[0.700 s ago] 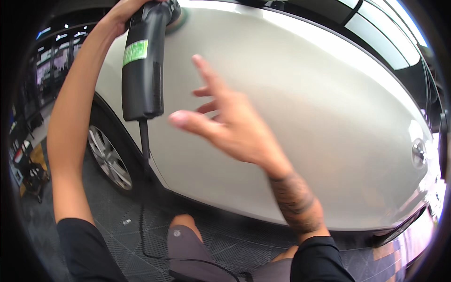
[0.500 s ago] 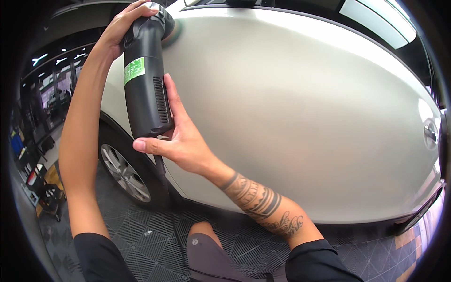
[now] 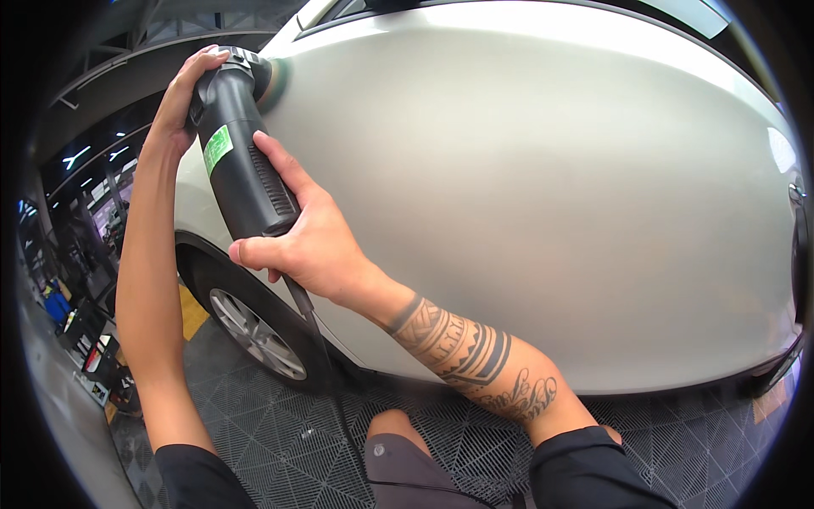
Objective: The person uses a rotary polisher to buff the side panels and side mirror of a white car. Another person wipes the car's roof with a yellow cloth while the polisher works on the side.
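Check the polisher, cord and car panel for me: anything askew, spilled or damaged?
No spill or damage stands out on the polisher or the pale car panel. Only mildly odd: the cord trails across the person's shorts, where it might snag.

You have room over the door panel (image 3: 543,204) toward its rear edge; near its upper front corner, the polisher (image 3: 242,174) and your left hand (image 3: 181,100) bar the way; lower down, the cord (image 3: 300,299) hangs.

The polisher (image 3: 242,161) is at the far left of the door (image 3: 526,212), the wheel (image 3: 257,333) nearer at left, the door handle (image 3: 797,194) at right.
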Available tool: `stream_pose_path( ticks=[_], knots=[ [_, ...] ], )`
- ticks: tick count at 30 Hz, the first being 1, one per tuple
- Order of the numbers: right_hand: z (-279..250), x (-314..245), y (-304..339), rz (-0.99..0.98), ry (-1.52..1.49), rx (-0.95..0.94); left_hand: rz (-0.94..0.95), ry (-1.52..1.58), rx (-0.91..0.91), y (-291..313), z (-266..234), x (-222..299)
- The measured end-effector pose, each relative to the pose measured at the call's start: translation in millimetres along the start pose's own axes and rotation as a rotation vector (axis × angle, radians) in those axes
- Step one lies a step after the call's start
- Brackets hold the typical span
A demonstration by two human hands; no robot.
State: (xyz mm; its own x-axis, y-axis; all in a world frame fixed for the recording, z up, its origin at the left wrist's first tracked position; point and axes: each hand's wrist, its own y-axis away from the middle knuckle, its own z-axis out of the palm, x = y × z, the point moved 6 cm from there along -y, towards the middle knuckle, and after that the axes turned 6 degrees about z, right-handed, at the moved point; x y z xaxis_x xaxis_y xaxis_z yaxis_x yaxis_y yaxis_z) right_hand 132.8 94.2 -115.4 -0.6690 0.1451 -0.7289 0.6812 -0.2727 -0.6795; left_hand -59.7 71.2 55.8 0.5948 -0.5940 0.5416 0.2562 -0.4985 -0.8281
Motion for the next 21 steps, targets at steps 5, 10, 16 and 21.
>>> stream_pose_path(
  ticks=[5, 10, 16, 21],
  knots=[
    [-24.1, 2.6, -1.0, -0.254, 0.191, 0.073, -0.015, -0.072, -0.007, 3.1, 19.9, 2.4],
    [8.8, 16.9, 22.0, -0.155, 0.129, 0.059, 0.077, 0.033, 0.029, 43.7, -3.4, 9.7],
    [3.6, 7.4, 32.6, -0.185, 0.082, 0.079, 0.086, 0.085, 0.070, 47.8, 12.6, 16.9],
    [-3.5, 0.9, 43.8, -0.104, -0.017, 0.045, 0.018, 0.102, 0.098, 54.6, 24.3, 16.5]
  ],
)
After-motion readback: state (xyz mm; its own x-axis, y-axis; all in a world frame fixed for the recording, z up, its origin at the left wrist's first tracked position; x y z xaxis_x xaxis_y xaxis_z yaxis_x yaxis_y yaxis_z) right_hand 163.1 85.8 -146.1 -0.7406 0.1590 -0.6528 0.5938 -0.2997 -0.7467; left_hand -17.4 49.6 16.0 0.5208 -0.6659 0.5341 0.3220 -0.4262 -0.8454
